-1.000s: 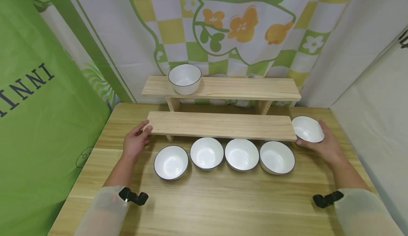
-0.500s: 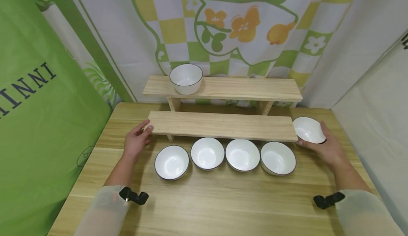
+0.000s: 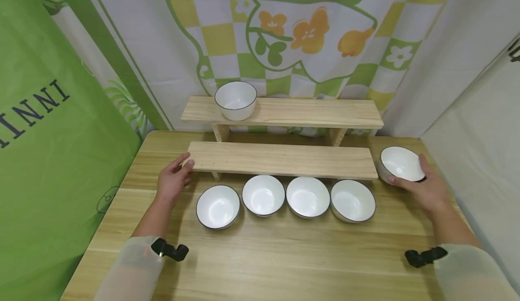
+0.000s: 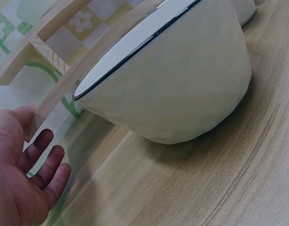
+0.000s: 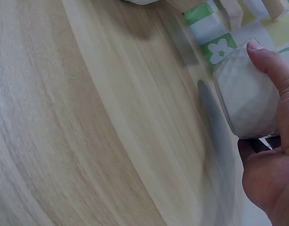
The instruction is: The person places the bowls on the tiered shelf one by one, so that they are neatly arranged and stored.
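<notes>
At the right end of the two-tier wooden shelf (image 3: 280, 159), my right hand (image 3: 432, 192) grips a white bowl (image 3: 400, 163) with a dark rim. The bowl leans slightly, and in the right wrist view its faceted outer wall (image 5: 245, 94) hangs over the table with a shadow below. My thumb lies along its near side; the other fingers are mostly hidden. At the opposite end, my left hand (image 3: 172, 181) touches the lower board's left edge, its fingers loosely spread. Another white bowl (image 3: 235, 100) stands on the upper board (image 3: 317, 111), towards the left.
Several matching bowls stand in a row before the shelf, from the left bowl (image 3: 218, 207) to the right bowl (image 3: 353, 201). They sit close to the lower board. A patterned curtain (image 3: 304, 34) hangs behind the wooden table (image 3: 284, 265); a white wall (image 3: 479, 125) borders the right.
My right hand has moved the bowl a little to the right, so a gap now shows between it and the lower board's end. The left hand stays in place.
</notes>
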A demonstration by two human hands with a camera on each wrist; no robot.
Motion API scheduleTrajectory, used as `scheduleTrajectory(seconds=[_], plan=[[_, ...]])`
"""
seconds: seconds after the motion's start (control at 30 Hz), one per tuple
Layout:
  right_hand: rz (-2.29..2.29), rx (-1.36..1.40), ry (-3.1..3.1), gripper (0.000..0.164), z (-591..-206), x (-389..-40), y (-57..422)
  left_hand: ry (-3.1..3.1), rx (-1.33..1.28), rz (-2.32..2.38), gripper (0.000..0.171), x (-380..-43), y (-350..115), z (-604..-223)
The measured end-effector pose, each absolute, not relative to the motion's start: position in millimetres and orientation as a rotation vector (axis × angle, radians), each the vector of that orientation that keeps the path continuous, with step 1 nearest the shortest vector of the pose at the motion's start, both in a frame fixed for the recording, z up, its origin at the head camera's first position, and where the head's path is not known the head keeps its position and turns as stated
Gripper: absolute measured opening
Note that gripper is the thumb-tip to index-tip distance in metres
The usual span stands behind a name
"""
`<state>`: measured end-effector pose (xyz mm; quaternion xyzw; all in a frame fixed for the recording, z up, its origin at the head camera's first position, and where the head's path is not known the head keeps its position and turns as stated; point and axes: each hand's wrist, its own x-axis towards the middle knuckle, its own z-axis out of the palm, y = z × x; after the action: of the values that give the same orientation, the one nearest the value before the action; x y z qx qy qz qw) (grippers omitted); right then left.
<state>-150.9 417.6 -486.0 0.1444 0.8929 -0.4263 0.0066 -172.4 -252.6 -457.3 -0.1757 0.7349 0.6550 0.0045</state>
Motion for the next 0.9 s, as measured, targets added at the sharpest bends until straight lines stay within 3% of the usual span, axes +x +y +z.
scheduleTrajectory(seconds=[0.23,0.6,0.9], plan=[[-1.386,0.461,2.764,0.121,-479,-148,419,2.321,-0.546,2.030,0.051,-173,-251,-455],[-1.429,0.460,2.788,0.119,-458,-145,417,2.317,-0.528,2.065,0.059,-187,-265,-491],[-1.485,0.380,2.823,0.117,-444,-139,401,2.351,-0.514,2.024,0.065,-183,-267,-495]])
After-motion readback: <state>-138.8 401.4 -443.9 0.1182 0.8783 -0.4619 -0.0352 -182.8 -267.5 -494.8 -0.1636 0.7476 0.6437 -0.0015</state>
